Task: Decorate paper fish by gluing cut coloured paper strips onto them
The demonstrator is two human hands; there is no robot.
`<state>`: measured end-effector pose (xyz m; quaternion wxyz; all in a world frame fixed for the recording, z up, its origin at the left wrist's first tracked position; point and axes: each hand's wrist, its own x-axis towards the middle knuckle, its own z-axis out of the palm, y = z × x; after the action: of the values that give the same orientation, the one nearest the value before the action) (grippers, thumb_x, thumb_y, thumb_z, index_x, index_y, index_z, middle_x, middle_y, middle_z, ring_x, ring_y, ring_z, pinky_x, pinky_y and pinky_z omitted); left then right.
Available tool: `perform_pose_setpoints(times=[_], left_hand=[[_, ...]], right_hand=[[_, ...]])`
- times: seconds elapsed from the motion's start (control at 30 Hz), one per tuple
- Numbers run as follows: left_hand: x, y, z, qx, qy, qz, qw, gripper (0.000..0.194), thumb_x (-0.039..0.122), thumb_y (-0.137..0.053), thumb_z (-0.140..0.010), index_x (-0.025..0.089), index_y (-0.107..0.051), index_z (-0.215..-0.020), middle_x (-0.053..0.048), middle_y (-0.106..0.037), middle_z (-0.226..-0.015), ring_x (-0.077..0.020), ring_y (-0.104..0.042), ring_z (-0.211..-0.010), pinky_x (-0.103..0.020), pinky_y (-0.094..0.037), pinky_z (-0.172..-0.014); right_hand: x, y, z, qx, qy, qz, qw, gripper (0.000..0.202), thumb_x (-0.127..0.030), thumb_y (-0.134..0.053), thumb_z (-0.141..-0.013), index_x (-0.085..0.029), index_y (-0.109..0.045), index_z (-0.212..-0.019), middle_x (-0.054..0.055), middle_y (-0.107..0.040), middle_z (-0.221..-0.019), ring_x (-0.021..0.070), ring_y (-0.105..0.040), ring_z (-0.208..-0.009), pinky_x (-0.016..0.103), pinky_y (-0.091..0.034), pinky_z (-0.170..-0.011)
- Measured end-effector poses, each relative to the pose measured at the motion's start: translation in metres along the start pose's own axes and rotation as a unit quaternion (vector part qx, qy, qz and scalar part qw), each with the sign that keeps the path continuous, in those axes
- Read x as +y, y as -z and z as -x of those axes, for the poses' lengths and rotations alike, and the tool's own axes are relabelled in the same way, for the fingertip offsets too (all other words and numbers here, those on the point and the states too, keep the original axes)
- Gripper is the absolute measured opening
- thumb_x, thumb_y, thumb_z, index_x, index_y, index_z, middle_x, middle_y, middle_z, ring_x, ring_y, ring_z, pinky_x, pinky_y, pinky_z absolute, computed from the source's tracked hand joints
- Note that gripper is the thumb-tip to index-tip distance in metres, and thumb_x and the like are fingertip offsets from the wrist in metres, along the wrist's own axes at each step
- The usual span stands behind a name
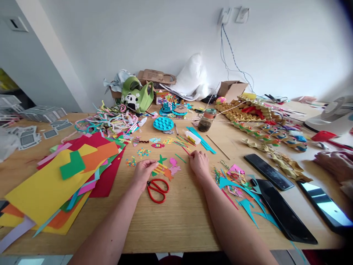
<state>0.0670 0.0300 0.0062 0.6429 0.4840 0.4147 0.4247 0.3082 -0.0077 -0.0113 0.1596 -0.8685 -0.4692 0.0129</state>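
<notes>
My left hand (143, 173) is closed in a pinch at the edge of a green paper fish (161, 159) with yellow strips across it. My right hand (200, 164) has curled fingers, and a thin red paper strip (186, 150) sticks out at their tips. Pink fish cutouts (173, 162) and an orange fish cutout (168, 174) lie between the hands, close to a short green strip (180, 158). Red-handled scissors (158, 190) rest below my left hand, their blades hidden. Decorated fish cutouts (157, 145) and thin coloured strips (179, 140) lie farther back.
Coloured paper sheets (41, 187) are piled at left. Paper scraps (234, 182), phones (268, 171) and a black tablet (284, 211) lie at right. Behind stand a glue bottle (193, 137), a jar (206, 121) and a blue paint palette (163, 124). Another person's hand (335, 165) is at far right.
</notes>
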Motion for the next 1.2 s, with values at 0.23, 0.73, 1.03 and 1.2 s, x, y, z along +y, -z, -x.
perform_pose_setpoints(times=[0.23, 0.73, 1.03, 1.2], left_hand=[[-0.006, 0.002, -0.003, 0.029, 0.015, -0.033, 0.999, 0.024, 0.034, -0.078, -0.057, 0.015, -0.072, -0.070, -0.003, -0.069, -0.064, -0.0136, -0.059, -0.058, -0.023, -0.037, -0.051], [-0.002, 0.002, -0.001, -0.017, 0.038, -0.001, 0.999, 0.022, 0.035, -0.076, -0.058, 0.017, -0.073, -0.070, -0.003, -0.068, -0.067, -0.0143, -0.058, -0.062, -0.024, -0.039, -0.057], [0.002, -0.001, 0.003, -0.052, 0.031, 0.020, 0.998, 0.023, 0.035, -0.077, -0.062, 0.016, -0.075, -0.076, -0.002, -0.070, -0.073, -0.0154, -0.061, -0.070, -0.025, -0.045, -0.062], [0.001, -0.002, 0.004, -0.087, 0.067, 0.065, 0.992, 0.037, 0.042, -0.082, -0.059, 0.014, -0.072, -0.082, -0.005, -0.071, -0.079, -0.0157, -0.064, -0.066, -0.030, -0.052, -0.066]], right_hand=[[0.002, -0.001, 0.001, -0.005, 0.008, 0.014, 1.000, 0.026, -0.021, -0.044, -0.090, -0.014, -0.067, -0.096, 0.017, -0.066, -0.104, 0.0307, -0.054, -0.101, 0.037, -0.036, -0.078], [-0.063, 0.015, 0.051, -0.151, 0.154, -0.399, 0.891, 0.044, -0.057, -0.053, -0.081, -0.017, -0.063, -0.065, 0.000, -0.054, -0.056, 0.0136, -0.046, -0.054, 0.026, -0.032, -0.052], [-0.067, 0.004, 0.055, -0.204, 0.137, -0.495, 0.834, 0.034, -0.049, -0.068, -0.070, -0.017, -0.060, -0.062, -0.003, -0.047, -0.054, 0.0103, -0.036, -0.053, 0.024, -0.027, -0.048], [-0.066, 0.004, 0.053, -0.194, 0.089, -0.539, 0.815, 0.040, -0.056, -0.068, -0.069, -0.017, -0.059, -0.065, -0.003, -0.048, -0.053, 0.0099, -0.037, -0.050, 0.025, -0.028, -0.049]])
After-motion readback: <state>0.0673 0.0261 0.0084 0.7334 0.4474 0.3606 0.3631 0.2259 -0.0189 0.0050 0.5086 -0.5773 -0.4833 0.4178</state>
